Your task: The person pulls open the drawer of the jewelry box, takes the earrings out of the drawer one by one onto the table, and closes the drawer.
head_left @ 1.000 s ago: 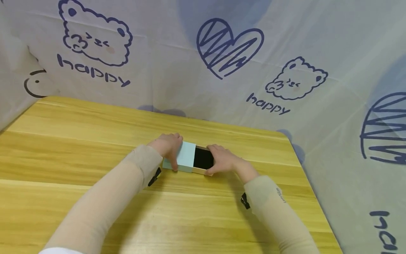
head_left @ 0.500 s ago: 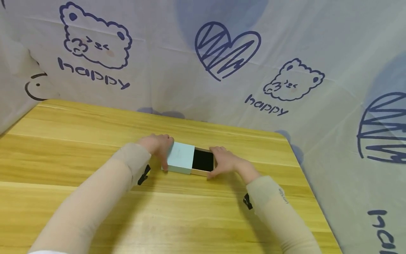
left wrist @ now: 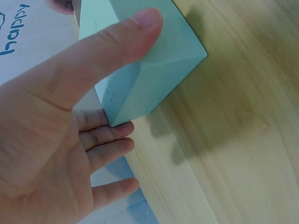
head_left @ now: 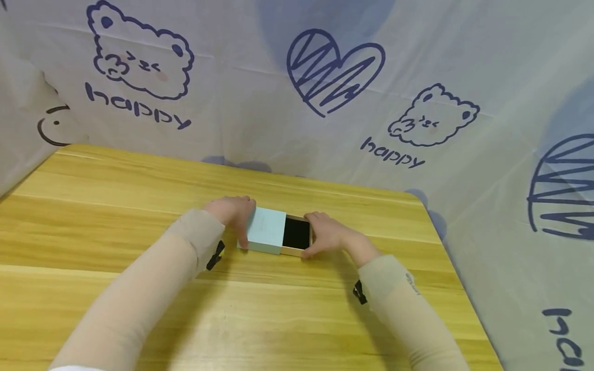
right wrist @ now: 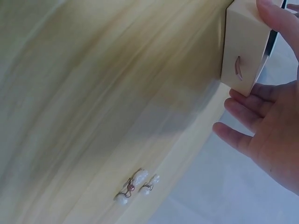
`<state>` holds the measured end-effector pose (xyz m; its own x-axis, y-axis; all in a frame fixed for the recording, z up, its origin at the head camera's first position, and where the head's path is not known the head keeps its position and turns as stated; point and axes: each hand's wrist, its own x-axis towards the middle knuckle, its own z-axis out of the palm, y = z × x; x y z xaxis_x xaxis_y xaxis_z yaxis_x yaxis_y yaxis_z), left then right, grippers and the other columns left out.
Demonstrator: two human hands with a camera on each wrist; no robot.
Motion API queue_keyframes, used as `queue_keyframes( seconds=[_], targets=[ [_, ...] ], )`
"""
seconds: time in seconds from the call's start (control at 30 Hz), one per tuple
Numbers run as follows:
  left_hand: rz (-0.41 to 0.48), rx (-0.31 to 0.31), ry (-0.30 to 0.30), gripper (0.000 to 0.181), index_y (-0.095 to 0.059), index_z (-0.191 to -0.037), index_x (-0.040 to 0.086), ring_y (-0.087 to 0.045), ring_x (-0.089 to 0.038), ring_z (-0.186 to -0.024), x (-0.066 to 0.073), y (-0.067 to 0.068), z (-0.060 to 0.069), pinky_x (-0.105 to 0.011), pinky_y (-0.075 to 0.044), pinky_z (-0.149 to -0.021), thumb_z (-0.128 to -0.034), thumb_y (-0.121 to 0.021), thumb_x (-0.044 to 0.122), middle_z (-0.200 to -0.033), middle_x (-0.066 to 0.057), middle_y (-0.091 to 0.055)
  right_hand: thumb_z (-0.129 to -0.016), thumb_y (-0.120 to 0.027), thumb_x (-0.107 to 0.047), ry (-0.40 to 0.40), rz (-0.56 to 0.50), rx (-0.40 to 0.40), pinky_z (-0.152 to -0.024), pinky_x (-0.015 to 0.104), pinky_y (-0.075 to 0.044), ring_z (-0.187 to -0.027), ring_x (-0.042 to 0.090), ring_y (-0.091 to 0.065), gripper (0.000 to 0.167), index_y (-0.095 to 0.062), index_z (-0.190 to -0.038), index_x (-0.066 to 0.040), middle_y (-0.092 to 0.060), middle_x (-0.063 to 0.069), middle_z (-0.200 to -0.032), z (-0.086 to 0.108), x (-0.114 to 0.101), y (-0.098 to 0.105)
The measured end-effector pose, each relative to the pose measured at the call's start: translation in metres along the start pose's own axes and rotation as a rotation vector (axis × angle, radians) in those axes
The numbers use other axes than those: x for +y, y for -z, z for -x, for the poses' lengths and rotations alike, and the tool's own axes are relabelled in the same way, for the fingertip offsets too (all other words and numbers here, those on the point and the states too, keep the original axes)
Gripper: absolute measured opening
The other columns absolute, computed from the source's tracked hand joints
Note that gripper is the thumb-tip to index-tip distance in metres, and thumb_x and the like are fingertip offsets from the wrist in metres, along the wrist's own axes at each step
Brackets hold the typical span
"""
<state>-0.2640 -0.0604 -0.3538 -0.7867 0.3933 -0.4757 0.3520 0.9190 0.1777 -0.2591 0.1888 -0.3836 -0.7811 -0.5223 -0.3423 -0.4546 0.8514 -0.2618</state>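
Note:
A small light-blue jewellery box sleeve (head_left: 266, 226) lies flat on the wooden table in the head view. From its right end a pale drawer (head_left: 291, 251) with a black lining (head_left: 297, 233) is partly pulled out. My left hand (head_left: 234, 214) holds the sleeve's left end between thumb and fingers. With thumb and fingers on opposite sides, my right hand (head_left: 328, 234) grips the drawer's outer end. The right wrist view shows the drawer's end face (right wrist: 240, 65) with a small ribbon pull (right wrist: 238, 68). The sleeve covers the drawer's left part.
Two pearl-like earrings (right wrist: 135, 186) lie on the table in the right wrist view; I cannot make them out in the head view. The wooden table (head_left: 260, 309) ends at the back against a white curtain (head_left: 250, 103) with printed bears and hearts.
My left hand has slid left along the sleeve to its left end, uncovering more of its top. The right hand and the drawer have stayed nearly in place.

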Motion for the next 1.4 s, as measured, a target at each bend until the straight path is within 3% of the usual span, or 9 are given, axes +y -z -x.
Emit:
queue_keyframes(
  seconds=[0.17, 0.37, 0.87, 1.13, 1.4],
  targets=[
    [-0.007, -0.005, 0.012, 0.108, -0.023, -0.146, -0.001, -0.03, -0.04, -0.137, 0.002, 0.001, -0.001, -0.053, -0.03, -0.11, -0.0656, -0.084, 0.037, -0.151, -0.022, -0.024, -0.072, -0.076, -0.045, -0.007, 0.011, -0.002, -0.113, 0.042, -0.03, -0.136, 0.032, -0.031, 0.101, -0.024, -0.145, 0.002, -0.033, 0.018, -0.147, -0.003, -0.002, -0.001],
    [-0.026, -0.007, 0.005, 0.106, -0.026, -0.144, -0.002, -0.034, -0.04, -0.133, 0.001, -0.001, -0.003, -0.053, -0.032, -0.109, -0.065, -0.084, 0.039, -0.148, -0.022, -0.03, -0.071, -0.078, -0.044, -0.014, -0.028, -0.034, -0.115, 0.045, -0.024, -0.14, 0.036, -0.024, 0.107, -0.018, -0.147, 0.003, -0.026, 0.021, -0.151, -0.002, 0.001, -0.001],
    [0.0, -0.012, -0.006, 0.106, -0.023, -0.145, -0.002, -0.032, -0.039, -0.136, 0.001, -0.001, -0.002, -0.051, -0.032, -0.109, -0.0673, -0.083, 0.039, -0.15, -0.022, -0.026, -0.072, -0.078, -0.04, -0.008, -0.108, -0.024, -0.111, 0.041, -0.033, -0.132, 0.03, -0.037, 0.105, -0.018, -0.147, 0.002, -0.036, 0.018, -0.145, -0.009, -0.005, -0.005],
    [0.018, -0.016, -0.002, 0.106, -0.023, -0.145, -0.002, -0.032, -0.039, -0.136, 0.0, 0.0, -0.003, -0.051, -0.032, -0.11, -0.0676, -0.083, 0.038, -0.15, -0.022, -0.026, -0.07, -0.081, -0.038, -0.008, -0.084, -0.008, -0.115, 0.044, -0.025, -0.138, 0.033, -0.03, 0.108, -0.018, -0.147, 0.002, -0.029, 0.019, -0.15, -0.007, -0.005, -0.003],
    [0.026, -0.015, 0.004, 0.106, -0.024, -0.145, -0.002, -0.031, -0.039, -0.136, 0.0, -0.001, -0.002, -0.051, -0.032, -0.11, -0.0669, -0.083, 0.038, -0.15, -0.023, -0.026, -0.072, -0.079, -0.039, 0.013, -0.067, -0.002, -0.115, 0.042, -0.026, -0.137, 0.033, -0.032, 0.106, -0.018, -0.147, 0.003, -0.029, 0.02, -0.15, -0.01, -0.01, -0.005]
  ],
)
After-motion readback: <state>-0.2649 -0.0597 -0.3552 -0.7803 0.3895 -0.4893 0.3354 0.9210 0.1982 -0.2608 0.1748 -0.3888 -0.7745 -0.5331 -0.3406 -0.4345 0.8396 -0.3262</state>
